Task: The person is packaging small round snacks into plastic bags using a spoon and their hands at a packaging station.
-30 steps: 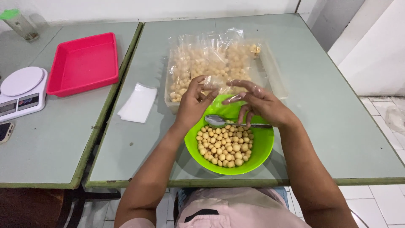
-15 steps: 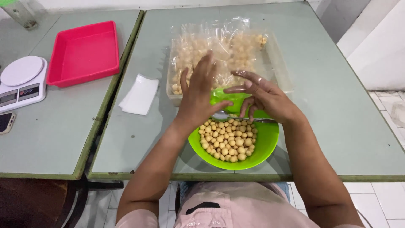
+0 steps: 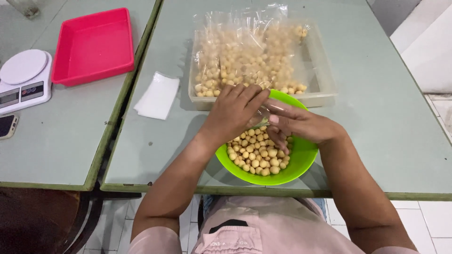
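- Head view: left hand [image 3: 234, 113] and right hand [image 3: 297, 124] meet over the green bowl [image 3: 301, 162] of round snacks [image 3: 256, 155], fingers pinching a small clear bag [image 3: 260, 116].
- Judged step: opening the bag; filling it would need a steady mouth.

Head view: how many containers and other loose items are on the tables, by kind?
Green bowl: 1
Pink tray: 1
Clear tub: 1
Kitchen scale: 1
White bag stack: 1
Phone: 1
Total: 6
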